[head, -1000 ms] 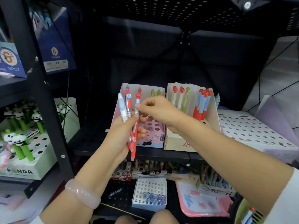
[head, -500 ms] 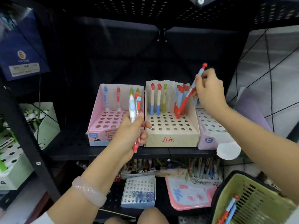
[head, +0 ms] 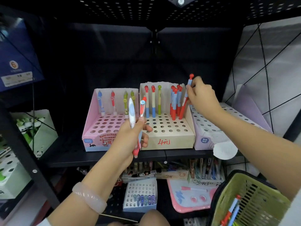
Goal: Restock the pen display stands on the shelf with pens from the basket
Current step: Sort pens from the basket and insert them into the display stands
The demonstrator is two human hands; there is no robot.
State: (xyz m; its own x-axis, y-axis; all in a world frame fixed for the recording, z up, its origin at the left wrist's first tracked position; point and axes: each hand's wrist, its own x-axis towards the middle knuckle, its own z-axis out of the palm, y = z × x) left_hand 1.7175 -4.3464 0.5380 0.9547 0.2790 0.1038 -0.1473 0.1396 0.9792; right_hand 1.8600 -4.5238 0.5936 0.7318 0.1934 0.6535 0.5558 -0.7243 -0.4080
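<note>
Right hand [head: 201,95] pinching red pen [head: 185,101], tilted over beige stand [head: 167,128]. Left hand [head: 130,136] gripping two pens [head: 136,115]. Risk: tip missing hole, toppling neighbours.

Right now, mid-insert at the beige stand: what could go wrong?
1. The right hand lowers a red-and-blue pen tilted beside a tight cluster of pens in the beige stand; it could miss its hole or knock neighbours askew.
2. The left hand grips two pens loosely bunched; one might slip.
</note>
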